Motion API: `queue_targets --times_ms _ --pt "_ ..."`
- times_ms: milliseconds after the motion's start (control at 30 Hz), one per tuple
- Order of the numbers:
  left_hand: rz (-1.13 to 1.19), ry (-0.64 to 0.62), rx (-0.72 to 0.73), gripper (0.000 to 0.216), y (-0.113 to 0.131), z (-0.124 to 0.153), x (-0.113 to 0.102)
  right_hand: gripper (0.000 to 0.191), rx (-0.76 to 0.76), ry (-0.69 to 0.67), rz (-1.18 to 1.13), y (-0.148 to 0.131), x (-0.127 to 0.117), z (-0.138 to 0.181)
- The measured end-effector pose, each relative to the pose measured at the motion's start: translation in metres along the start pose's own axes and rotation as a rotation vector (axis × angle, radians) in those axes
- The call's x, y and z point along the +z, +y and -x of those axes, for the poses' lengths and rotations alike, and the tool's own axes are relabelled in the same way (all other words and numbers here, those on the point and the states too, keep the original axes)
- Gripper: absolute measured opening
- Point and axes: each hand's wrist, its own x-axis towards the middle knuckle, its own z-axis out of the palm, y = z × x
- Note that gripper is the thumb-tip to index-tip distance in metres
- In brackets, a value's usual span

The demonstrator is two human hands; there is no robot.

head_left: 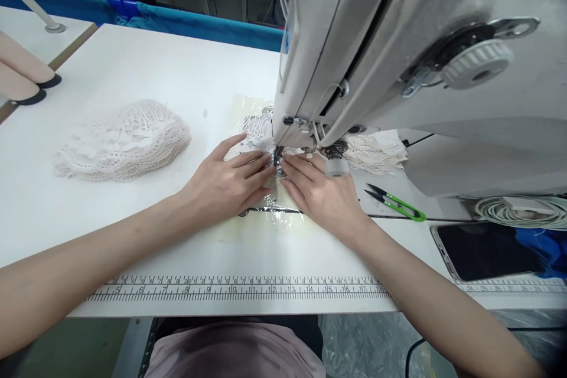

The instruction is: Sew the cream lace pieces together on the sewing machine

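White lace trim (257, 125) lies under the head of a sewing machine (328, 29), around its presser foot and needle area (278, 156). My left hand (225, 186) rests flat on the lace just left of the foot, fingers stretched out and thumb apart. On the other side my right hand (321, 195) also lies flat, its straight fingertips close to the foot. Both hands are open, pressing on the work from above. More cream lace (376, 152) spreads out beyond my right hand. The stitching spot itself is mostly hidden by fingers and machine.
A lace heap (128, 142) sits on the table at left. Green thread snips (396, 202), a phone (487, 251), a coiled cable (522, 212) and blue cloth (544, 248) lie at right. A printed ruler (266, 289) runs along the front edge. Beige black-tipped shapes (26, 74) stick in at far left.
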Motion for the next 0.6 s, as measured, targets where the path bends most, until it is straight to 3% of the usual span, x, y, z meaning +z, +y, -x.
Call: queue_targets --times_ms 233,433,600 --pt "-0.041 0.087 0.006 0.026 -0.005 0.0 -0.003 0.034 0.021 -0.034 0.014 -0.001 0.0 -0.001" --pt "-0.19 0.046 -0.023 0.036 -0.009 0.004 -0.011 0.027 -0.015 0.038 0.038 -0.002 -0.01 -0.001" --pt "-0.247 0.159 -0.015 0.017 -0.007 0.006 -0.021 0.028 -0.049 0.082 -0.024 -0.012 -0.02 -0.001"
